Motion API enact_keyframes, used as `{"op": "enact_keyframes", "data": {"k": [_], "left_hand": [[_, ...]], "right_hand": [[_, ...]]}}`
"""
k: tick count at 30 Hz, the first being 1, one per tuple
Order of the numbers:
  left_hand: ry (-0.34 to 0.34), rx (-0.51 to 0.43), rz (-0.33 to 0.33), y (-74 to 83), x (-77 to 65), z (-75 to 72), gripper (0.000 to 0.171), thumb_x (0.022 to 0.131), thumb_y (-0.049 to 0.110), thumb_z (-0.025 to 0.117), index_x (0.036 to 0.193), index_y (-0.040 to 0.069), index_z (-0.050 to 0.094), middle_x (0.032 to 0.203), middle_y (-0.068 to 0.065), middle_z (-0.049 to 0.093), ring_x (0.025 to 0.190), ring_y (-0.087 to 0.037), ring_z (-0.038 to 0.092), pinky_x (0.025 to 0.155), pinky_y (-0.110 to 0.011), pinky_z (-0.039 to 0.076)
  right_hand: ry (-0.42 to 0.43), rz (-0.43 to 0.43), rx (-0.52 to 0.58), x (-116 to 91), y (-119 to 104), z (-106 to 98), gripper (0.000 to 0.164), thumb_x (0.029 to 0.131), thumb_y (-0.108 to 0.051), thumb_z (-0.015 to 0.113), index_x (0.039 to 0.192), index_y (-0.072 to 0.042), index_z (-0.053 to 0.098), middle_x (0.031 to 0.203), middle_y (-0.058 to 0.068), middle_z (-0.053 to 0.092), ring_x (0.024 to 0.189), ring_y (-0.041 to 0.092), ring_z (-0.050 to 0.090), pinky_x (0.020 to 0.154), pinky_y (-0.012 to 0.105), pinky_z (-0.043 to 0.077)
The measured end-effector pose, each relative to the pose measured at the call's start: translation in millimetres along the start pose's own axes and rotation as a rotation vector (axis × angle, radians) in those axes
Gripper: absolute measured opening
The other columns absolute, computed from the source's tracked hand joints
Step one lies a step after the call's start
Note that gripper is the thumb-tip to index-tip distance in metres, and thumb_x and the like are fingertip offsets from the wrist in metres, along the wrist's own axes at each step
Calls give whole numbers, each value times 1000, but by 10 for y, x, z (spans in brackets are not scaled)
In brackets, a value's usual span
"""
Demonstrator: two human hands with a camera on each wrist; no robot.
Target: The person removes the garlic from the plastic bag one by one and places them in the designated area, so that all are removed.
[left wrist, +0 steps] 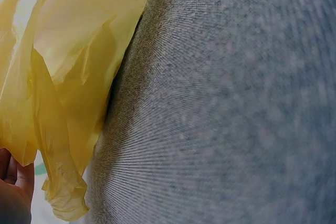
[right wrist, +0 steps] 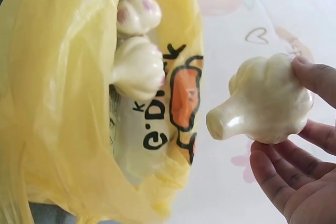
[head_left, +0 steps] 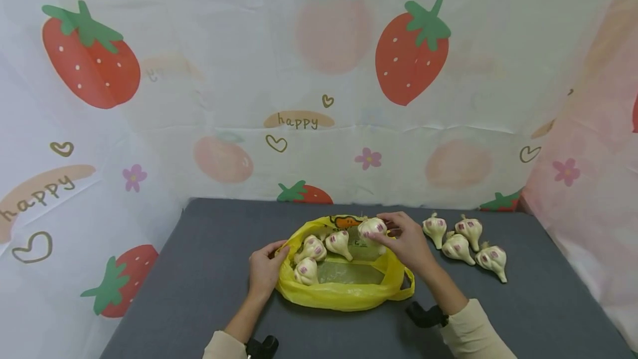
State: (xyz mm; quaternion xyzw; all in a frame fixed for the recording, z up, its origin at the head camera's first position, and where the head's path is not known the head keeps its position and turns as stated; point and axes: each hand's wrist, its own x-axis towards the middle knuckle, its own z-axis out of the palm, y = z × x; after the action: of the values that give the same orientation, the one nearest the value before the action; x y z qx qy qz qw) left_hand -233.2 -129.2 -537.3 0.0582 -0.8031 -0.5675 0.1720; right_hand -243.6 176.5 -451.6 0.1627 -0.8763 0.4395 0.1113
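Observation:
A yellow plastic bag point(head_left: 344, 297) lies with its mouth spread wide, and several garlic bulbs point(head_left: 310, 249) sit inside at its left. My left hand point(head_left: 264, 270) pinches the bag's left rim; in the left wrist view part of that hand point(left wrist: 16, 182) shows beside the yellow plastic. Over the bag's far right edge my right hand point(head_left: 406, 240) holds a garlic bulb point(head_left: 371, 227) between thumb and fingers. The right wrist view shows this bulb point(right wrist: 270, 100) close up, its stem pointing toward the bag and the fingertips around its root end.
Several more garlic bulbs point(head_left: 457, 247) lie on the dark grey table point(head_left: 199, 270) to the right of the bag. A bag handle point(head_left: 406, 287) loops out at the right. Behind the table hangs a cloth point(head_left: 319, 170) printed with strawberries.

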Motion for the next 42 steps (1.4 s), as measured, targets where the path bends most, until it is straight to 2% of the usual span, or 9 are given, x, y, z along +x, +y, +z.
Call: {"op": "enact_keyframes", "data": {"k": [7,12,19,26,33,42], "left_hand": [[-4,-5,-29,-16,1,-3,20,89,19,72,104,5,77,102,-14,75,84,-18,70,66,-14,51],[-6,-11,-26,-22,1,-7,20,89,18,72,104,5,77,102,-14,75,83,-15,69,66,-15,52],[-8,-13,-31,-14,0,-12,20,89,18,72,104,5,77,102,-14,75,84,-17,69,65,-15,52],[-13,-15,-39,-4,-5,-15,20,89,19,72,104,6,77,103,-13,75,85,-19,69,66,-15,51],[-13,-25,-42,7,7,-20,20,89,18,72,105,6,77,104,-13,75,85,-17,69,66,-14,51],[-17,-26,-29,3,7,-18,21,89,19,72,104,4,77,102,-15,75,81,-15,68,64,-15,51]], "right_hand": [[9,45,9,31,73,-77,48,86,-26,76,126,-3,63,112,15,60,95,27,65,81,36,57],[10,85,17,52,98,-144,50,87,-26,75,128,-1,61,113,17,58,98,30,65,84,39,56],[45,85,-20,58,164,-214,48,87,-25,75,126,0,62,116,18,59,100,32,64,84,42,56],[60,109,-20,48,261,-282,49,88,-26,74,126,1,62,107,17,58,100,33,64,84,44,56],[66,176,-55,28,383,-343,54,89,-30,73,130,1,59,120,22,58,104,36,62,88,49,53],[65,235,-108,8,581,-359,55,90,-32,71,132,1,57,119,23,58,105,38,63,85,49,54]]}}
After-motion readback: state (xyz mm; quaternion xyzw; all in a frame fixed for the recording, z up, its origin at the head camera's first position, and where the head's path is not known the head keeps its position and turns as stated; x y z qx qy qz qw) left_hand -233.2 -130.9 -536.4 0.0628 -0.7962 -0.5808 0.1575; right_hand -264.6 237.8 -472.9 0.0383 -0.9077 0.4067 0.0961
